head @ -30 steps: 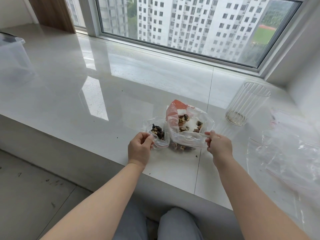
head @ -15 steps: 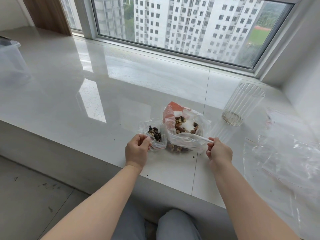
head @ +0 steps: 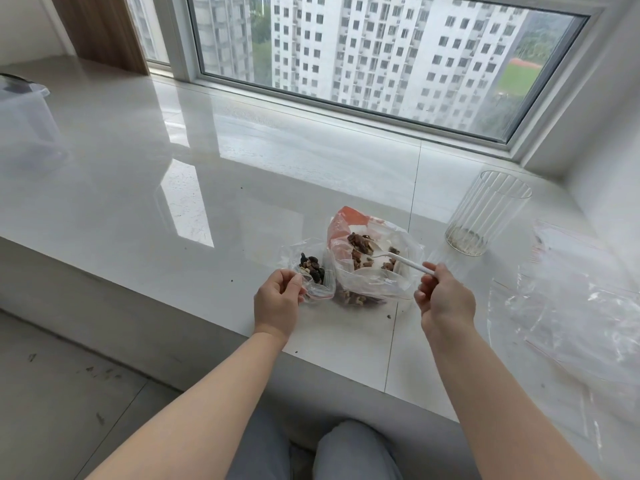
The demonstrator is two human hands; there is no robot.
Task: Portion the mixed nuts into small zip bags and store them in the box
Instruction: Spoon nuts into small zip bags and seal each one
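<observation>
1. At the far left edge a translucent plastic storage box (head: 24, 123) stands on the glossy white tiled desk (head: 173, 188), well apart from everything else.
2. My left hand (head: 277, 303) is curled at the fingertips, pinching the near rim of a small clear zip bag (head: 311, 268) and holding its mouth open. That bag holds a small heap of dark and light mixed nuts (head: 312, 268) and rests on the desk.
3. Touching it on the right is a larger crinkled clear plastic bag with a red patch (head: 367, 258) at its far edge; it sits open, with brown nuts showing inside and more pressed against its lower wall.
4. My right hand (head: 445, 299) is closed narrowly around the handle of a thin white plastic spoon (head: 398, 259), pinched between thumb and fingers. The spoon slants up and left, its bowl over the nuts in the larger bag.
5. Beyond my right hand stands a ribbed clear glass tumbler (head: 485, 213), upright, with crumbs at its bottom.
6. At the far right, flat wrinkled clear plastic bags (head: 571, 306) lie spread on the desk, shiny and creased.
</observation>
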